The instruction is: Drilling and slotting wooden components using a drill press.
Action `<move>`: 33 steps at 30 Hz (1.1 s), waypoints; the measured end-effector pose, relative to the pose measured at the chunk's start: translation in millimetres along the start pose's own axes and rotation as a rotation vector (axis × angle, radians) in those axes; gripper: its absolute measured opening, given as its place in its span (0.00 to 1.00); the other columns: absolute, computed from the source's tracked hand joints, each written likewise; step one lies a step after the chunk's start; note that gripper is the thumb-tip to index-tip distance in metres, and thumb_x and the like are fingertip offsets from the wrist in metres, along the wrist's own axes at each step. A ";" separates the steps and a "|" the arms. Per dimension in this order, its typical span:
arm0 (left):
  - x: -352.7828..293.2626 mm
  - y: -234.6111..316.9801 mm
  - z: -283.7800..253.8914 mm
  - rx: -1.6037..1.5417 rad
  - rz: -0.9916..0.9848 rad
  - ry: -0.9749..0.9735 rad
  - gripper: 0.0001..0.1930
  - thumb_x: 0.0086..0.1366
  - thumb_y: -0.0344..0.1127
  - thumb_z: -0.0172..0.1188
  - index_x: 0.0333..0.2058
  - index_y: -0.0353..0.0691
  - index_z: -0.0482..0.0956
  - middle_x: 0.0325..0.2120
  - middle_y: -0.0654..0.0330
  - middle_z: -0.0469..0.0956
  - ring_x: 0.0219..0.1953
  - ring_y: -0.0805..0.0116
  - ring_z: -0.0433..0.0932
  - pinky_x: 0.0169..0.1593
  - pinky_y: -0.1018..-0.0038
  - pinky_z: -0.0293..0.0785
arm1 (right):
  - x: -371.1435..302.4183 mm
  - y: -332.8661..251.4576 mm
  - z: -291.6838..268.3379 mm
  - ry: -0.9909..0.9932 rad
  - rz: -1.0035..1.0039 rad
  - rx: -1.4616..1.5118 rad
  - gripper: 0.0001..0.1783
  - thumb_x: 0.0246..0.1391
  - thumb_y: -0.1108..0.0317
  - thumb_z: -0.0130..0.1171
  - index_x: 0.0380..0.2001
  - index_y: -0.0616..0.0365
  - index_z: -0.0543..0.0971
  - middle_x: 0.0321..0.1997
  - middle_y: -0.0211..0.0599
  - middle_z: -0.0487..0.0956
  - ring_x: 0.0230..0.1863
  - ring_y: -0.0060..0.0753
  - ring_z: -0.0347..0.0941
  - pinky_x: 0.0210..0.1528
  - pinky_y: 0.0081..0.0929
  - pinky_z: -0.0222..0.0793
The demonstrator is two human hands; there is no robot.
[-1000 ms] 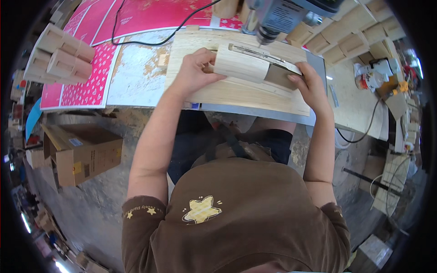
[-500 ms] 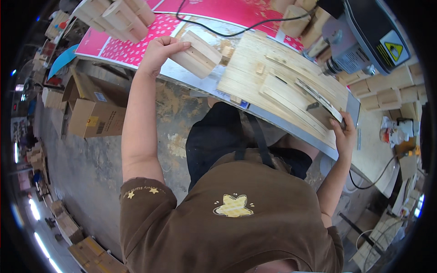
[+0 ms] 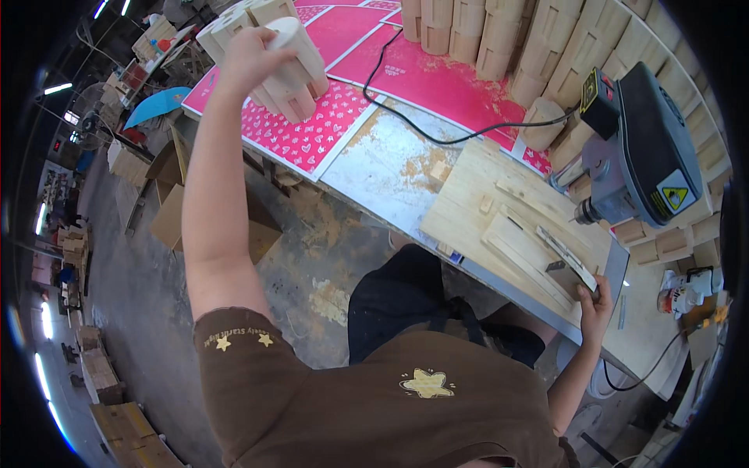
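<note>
"Where's the left hand (image 3: 250, 58)?"

"Far left, thumb and fingers gripping a smooth, pale wooden cylinder (image 3: 299, 48) beside similar grooved wooden pieces (image 3: 294, 106) on the pink patterned sheet (image 3: 343, 129)."

"And the right hand (image 3: 595, 308)?"

"Near right, pinching the right end of a thin, dark grey metal plate (image 3: 576, 280) over the flat, pale wooden board (image 3: 460, 199)."

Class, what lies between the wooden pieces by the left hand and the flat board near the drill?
The head view shows pink patterned sheeting, a patchy whitish surface, part of a black cable, and a small wooden block beside the board.
</note>
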State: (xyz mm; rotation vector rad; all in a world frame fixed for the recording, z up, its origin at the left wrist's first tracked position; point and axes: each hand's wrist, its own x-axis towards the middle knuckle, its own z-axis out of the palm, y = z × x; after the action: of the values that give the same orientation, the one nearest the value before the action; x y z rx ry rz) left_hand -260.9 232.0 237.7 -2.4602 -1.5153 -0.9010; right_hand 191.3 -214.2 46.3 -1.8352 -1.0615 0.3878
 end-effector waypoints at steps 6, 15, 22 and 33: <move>80.0 -55.2 -2.4 0.308 -0.217 -0.082 0.25 0.43 0.45 0.67 0.38 0.34 0.79 0.34 0.49 0.80 0.38 0.58 0.80 0.43 0.68 0.74 | -1.6 -13.4 4.8 0.037 -0.019 0.008 0.11 0.46 0.75 0.60 0.34 0.61 0.71 0.32 0.30 0.66 0.36 0.25 0.61 0.41 0.17 0.56; 107.2 -82.2 27.9 0.476 -0.249 -0.069 0.21 0.48 0.44 0.66 0.40 0.39 0.80 0.39 0.49 0.78 0.43 0.53 0.76 0.48 0.63 0.70 | -11.0 -20.3 6.9 0.035 0.071 0.001 0.10 0.47 0.74 0.61 0.33 0.61 0.71 0.32 0.29 0.66 0.36 0.24 0.61 0.41 0.18 0.57; 75.9 -35.0 56.5 0.574 -0.006 0.584 0.17 0.48 0.46 0.66 0.35 0.45 0.81 0.32 0.54 0.78 0.37 0.56 0.77 0.45 0.61 0.70 | -10.2 -21.2 6.9 0.066 0.065 0.004 0.11 0.46 0.74 0.61 0.32 0.61 0.72 0.31 0.29 0.69 0.34 0.25 0.64 0.40 0.20 0.60; 1.1 229.9 269.9 -0.621 0.315 -0.173 0.27 0.42 0.40 0.72 0.43 0.39 0.75 0.40 0.50 0.74 0.43 0.54 0.73 0.47 0.67 0.71 | -2.3 -25.3 7.9 0.052 -0.002 0.004 0.11 0.41 0.75 0.63 0.30 0.60 0.73 0.30 0.31 0.70 0.33 0.27 0.66 0.38 0.21 0.60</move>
State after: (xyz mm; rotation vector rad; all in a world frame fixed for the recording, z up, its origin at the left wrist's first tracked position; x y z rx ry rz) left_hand 48.5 224.7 64.6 -3.1553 -0.9233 -1.2640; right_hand 172.2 -207.1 63.4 -1.8304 -1.0265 0.3393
